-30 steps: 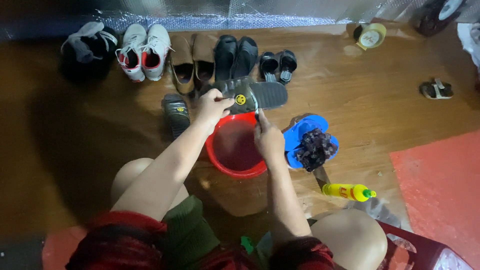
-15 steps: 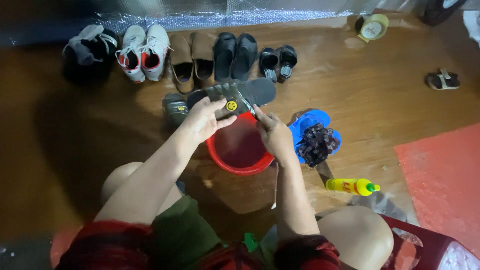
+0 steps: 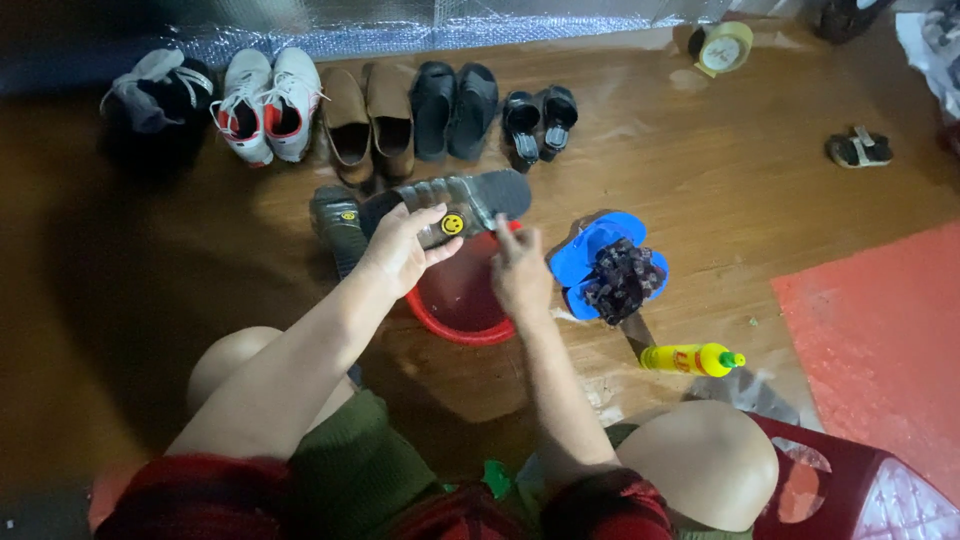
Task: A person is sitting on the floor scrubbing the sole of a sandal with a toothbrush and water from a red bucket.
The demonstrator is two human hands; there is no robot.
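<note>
Head view: grey sandal [image 3: 470,200] over red basin [image 3: 460,315].

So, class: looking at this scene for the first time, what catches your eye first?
At the centre, the left hand holds a grey sandal with a yellow smiley badge over a red basin, the right hand beside it. A row of shoes lines the far wall, and a bright blue slipper lies right of the basin.

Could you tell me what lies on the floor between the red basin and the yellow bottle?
In the head view, a pair of blue flip-flops with a dark bundle on top lies between the red basin and yellow bottle.
</note>
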